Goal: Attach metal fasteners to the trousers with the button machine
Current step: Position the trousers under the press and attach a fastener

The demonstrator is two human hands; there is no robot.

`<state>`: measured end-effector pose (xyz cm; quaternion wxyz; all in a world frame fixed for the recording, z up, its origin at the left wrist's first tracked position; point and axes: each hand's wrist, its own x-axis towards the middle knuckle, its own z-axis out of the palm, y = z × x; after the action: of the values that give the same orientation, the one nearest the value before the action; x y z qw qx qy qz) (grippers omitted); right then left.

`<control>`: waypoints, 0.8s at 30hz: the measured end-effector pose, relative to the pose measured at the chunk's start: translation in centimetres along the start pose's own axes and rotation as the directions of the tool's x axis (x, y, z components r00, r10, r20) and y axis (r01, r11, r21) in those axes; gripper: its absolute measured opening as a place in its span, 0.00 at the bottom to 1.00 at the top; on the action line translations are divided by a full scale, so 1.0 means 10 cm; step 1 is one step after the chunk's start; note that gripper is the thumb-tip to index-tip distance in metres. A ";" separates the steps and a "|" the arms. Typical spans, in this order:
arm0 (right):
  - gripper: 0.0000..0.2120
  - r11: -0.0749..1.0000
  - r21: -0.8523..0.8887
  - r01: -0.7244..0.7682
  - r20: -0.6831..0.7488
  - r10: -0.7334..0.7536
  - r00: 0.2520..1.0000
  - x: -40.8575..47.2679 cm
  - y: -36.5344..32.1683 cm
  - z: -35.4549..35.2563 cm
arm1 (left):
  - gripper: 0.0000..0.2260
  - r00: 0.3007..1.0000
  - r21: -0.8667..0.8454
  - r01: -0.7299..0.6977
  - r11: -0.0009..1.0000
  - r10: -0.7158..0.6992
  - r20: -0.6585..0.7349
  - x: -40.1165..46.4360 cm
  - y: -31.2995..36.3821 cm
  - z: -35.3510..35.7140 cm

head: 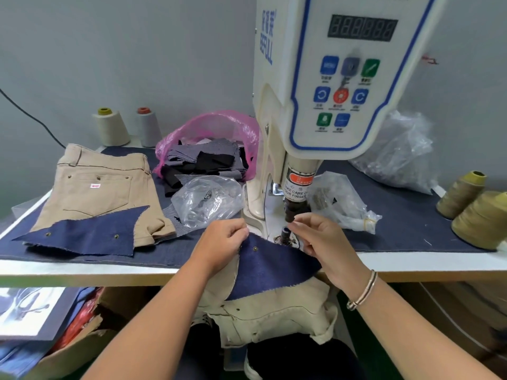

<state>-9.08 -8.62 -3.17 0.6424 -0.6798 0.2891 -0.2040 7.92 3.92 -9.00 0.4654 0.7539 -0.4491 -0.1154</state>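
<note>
A white button machine (326, 86) stands at the table's middle, its dark punch (290, 213) above the lower die (285, 233). A blue denim piece (271, 266) with one metal fastener (255, 248) lies over beige trousers (271, 316) that hang off the front edge. My left hand (223, 244) pinches the denim's left edge. My right hand (323, 242) holds its fingertips right under the punch, pinching something too small to make out.
A second pair of beige trousers (96, 187) lies at the left with another denim piece (82, 234) on top. Clear bags of fasteners (208, 200) (337, 201), a pink bag of fabric scraps (211, 149) and thread cones (111, 127) (480, 218) surround the machine.
</note>
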 end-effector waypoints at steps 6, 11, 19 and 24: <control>0.06 0.991 -0.100 0.087 -0.024 -0.090 0.996 0.03 0.03 0.00 | 0.13 1.000 0.011 -0.006 1.000 0.006 -0.006 0.00 -0.01 0.00; 0.10 0.975 -0.161 0.151 -0.050 -0.161 0.986 0.04 0.05 0.02 | 0.13 1.000 0.008 -0.012 1.000 0.012 -0.008 0.00 -0.01 0.00; 0.11 0.876 -0.378 0.299 -0.053 -0.342 0.938 0.06 0.12 -0.02 | 0.13 1.000 -0.006 -0.011 1.000 0.011 -0.004 0.00 -0.01 0.00; 0.10 0.727 -0.543 0.420 0.002 -0.500 0.866 0.08 0.11 -0.04 | 0.13 1.000 -0.026 -0.012 1.000 0.011 -0.004 0.00 0.01 -0.01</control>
<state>-8.82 -9.44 -4.29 0.3374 -0.8626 0.2015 -0.3186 7.90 3.97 -8.91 0.4768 0.7454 -0.4509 -0.1171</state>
